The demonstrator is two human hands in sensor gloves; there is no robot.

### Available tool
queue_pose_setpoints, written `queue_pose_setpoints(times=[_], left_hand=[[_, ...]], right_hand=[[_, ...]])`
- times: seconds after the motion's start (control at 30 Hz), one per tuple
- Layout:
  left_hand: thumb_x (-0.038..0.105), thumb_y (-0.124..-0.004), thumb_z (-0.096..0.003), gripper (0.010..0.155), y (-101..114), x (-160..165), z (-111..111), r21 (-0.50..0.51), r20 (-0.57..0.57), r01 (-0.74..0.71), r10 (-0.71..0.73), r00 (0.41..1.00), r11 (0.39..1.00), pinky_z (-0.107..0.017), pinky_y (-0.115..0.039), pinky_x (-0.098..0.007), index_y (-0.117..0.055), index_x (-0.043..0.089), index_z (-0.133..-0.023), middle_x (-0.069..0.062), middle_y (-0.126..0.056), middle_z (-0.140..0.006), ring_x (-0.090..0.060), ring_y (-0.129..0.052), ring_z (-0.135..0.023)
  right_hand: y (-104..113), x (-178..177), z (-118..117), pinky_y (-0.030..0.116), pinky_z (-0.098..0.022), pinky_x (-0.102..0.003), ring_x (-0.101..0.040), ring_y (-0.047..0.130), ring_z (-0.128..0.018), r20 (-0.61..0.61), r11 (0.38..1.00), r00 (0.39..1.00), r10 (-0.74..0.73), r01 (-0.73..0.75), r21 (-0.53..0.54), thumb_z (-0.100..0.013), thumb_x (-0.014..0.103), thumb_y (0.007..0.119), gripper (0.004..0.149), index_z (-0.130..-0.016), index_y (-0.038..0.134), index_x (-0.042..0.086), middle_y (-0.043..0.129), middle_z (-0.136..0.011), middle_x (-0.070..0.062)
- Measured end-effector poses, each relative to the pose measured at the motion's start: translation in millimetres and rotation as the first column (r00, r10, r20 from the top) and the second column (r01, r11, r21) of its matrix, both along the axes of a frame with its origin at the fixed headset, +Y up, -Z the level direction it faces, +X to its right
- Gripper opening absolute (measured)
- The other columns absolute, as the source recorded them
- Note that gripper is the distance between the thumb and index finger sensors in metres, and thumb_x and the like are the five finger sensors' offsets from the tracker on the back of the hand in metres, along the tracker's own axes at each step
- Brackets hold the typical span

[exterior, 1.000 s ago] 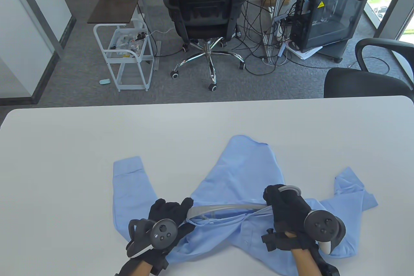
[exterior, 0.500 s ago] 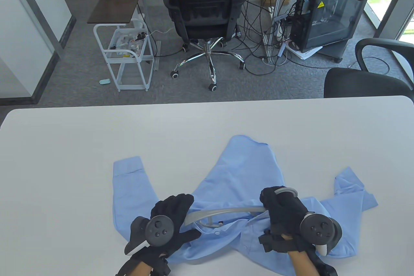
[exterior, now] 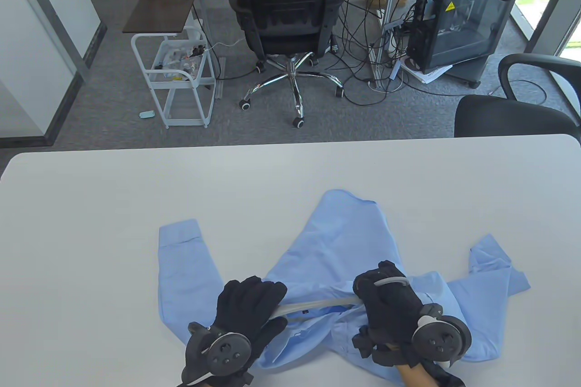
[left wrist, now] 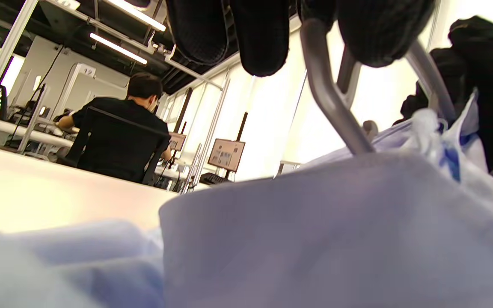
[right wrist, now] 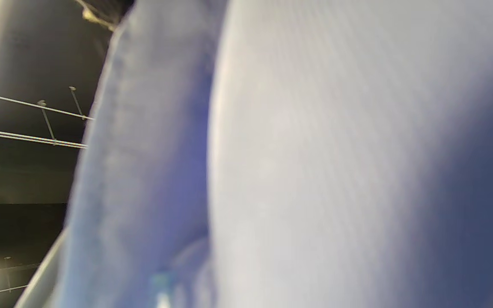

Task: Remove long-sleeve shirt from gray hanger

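Currently the light-blue shirt (exterior: 336,264) lies crumpled near the front edge of the white worktop (exterior: 91,205), with the gray hanger (exterior: 317,303) partly inside it. Left hand (exterior: 247,310) grips the hanger's left end; right hand (exterior: 386,310) grips its right end.

Your right wrist view is filled by the light blue shirt (right wrist: 315,149), blurred and very close. A fold or seam (right wrist: 212,128) runs top to bottom, left of centre. At the left edge you see a dark ceiling (right wrist: 19,171) crossed by thin pale rails (right wrist: 24,139).
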State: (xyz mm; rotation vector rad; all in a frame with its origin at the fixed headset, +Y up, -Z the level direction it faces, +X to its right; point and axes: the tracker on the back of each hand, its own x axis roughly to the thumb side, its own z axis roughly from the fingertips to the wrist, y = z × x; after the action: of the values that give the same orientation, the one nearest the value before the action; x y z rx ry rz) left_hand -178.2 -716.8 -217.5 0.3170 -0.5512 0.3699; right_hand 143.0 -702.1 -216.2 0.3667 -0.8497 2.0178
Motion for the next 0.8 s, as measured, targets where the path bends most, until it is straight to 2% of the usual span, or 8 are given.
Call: queue_pose_setpoints(times=[0.07, 0.13, 0.3, 0.43, 0.53, 0.63, 0.73, 0.8], left_hand=[[0.059, -0.074, -0.0490, 0.069, 4.3, 2.2, 5.3, 0.023, 0.031, -0.050, 0.049, 0.998, 0.998, -0.081, -0.044, -0.062, -0.048, 0.043, -0.111, 0.006, -0.073, -0.108, -0.035, -0.070, -0.108], [0.058, -0.074, -0.0491, 0.067, 6.0, 6.7, 8.7, 0.036, 0.022, -0.034, 0.034, 0.999, 0.999, -0.081, -0.045, -0.062, -0.053, 0.041, -0.110, 0.008, -0.077, -0.105, -0.033, -0.073, -0.106], [0.058, -0.074, -0.0491, 0.062, 0.4, 20.6, 10.8, 0.043, 0.053, 0.030, -0.033, 0.998, 0.999, -0.080, -0.051, -0.058, -0.061, 0.038, -0.106, 0.014, -0.088, -0.089, -0.024, -0.083, -0.100], [0.054, -0.074, -0.0496, 0.053, -3.6, 25.7, 10.2, 0.038, 0.053, 0.076, -0.078, 0.996, 0.996, -0.079, -0.055, -0.056, -0.070, 0.036, -0.100, 0.016, -0.094, -0.074, -0.020, -0.091, -0.091], [0.056, -0.075, -0.0484, 0.052, -3.5, 25.4, 9.2, 0.025, 0.060, 0.075, -0.076, 0.995, 0.997, -0.078, -0.058, -0.055, -0.075, 0.035, -0.096, 0.017, -0.094, -0.060, -0.018, -0.096, -0.085], [0.061, -0.073, -0.0471, 0.053, -4.7, 25.3, 7.7, -0.023, 0.060, 0.088, -0.087, 0.994, 0.996, -0.077, -0.062, -0.052, -0.078, 0.035, -0.093, 0.018, -0.093, -0.041, -0.011, -0.102, -0.068], [0.063, -0.070, -0.0468, 0.054, -7.3, 26.4, 6.7, -0.031, 0.045, 0.101, -0.099, 0.994, 0.994, -0.076, -0.065, -0.050, -0.081, 0.034, -0.091, 0.018, -0.092, -0.036, -0.009, -0.104, -0.062], [0.063, -0.069, -0.0468, 0.054, -6.7, 26.4, 7.0, -0.017, 0.019, 0.104, -0.104, 0.994, 0.994, -0.075, -0.065, -0.050, -0.081, 0.034, -0.091, 0.019, -0.091, -0.036, -0.009, -0.104, -0.062]], right_hand=[[2.3, -7.2, 5.9, 0.063, -0.068, -0.064, -0.022, 0.095, -0.062, 0.063, 0.995, 0.995, 0.081, -0.084, 0.053, -0.061, 0.057, 0.065, 0.039, -0.075, 0.083, 0.025, 0.092, -0.058, 0.001], [4.0, -13.8, 10.1, 0.065, -0.068, -0.062, -0.019, 0.095, -0.061, 0.095, 0.984, 0.984, 0.150, -0.158, 0.086, -0.061, 0.059, 0.063, 0.039, -0.075, 0.082, 0.028, 0.092, -0.058, 0.004], [1.0, -40.3, 16.7, 0.064, -0.069, -0.061, -0.021, 0.094, -0.065, -0.054, 0.975, 0.981, 0.186, -0.177, 0.134, -0.060, 0.058, 0.064, 0.039, -0.076, 0.082, 0.027, 0.092, -0.061, 0.003], [-1.9, -52.8, 19.2, 0.064, -0.070, -0.062, -0.021, 0.093, -0.067, -0.092, 0.963, 0.967, 0.239, -0.224, 0.151, -0.059, 0.058, 0.064, 0.039, -0.077, 0.081, 0.028, 0.091, -0.062, 0.002], [-3.9, -54.9, 17.6, 0.063, -0.070, -0.062, -0.022, 0.093, -0.068, -0.113, 0.964, 0.964, 0.241, -0.225, 0.139, -0.059, 0.058, 0.064, 0.039, -0.077, 0.081, 0.028, 0.091, -0.064, 0.002], [-3.9, -56.7, 17.4, 0.063, -0.070, -0.063, -0.022, 0.093, -0.069, -0.142, 0.966, 0.960, 0.241, -0.222, 0.135, -0.059, 0.058, 0.064, 0.040, -0.078, 0.081, 0.027, 0.092, -0.064, 0.002], [-3.8, -58.7, 17.3, 0.063, -0.070, -0.063, -0.023, 0.093, -0.070, -0.134, 0.958, 0.954, 0.269, -0.251, 0.135, -0.059, 0.058, 0.064, 0.040, -0.078, 0.081, 0.027, 0.091, -0.065, 0.002], [-3.9, -59.1, 15.8, 0.059, -0.070, -0.066, -0.027, 0.090, -0.074, -0.135, 0.954, 0.948, 0.288, -0.273, 0.121, -0.059, 0.057, 0.066, 0.042, -0.083, 0.079, 0.024, 0.090, -0.070, -0.002]])
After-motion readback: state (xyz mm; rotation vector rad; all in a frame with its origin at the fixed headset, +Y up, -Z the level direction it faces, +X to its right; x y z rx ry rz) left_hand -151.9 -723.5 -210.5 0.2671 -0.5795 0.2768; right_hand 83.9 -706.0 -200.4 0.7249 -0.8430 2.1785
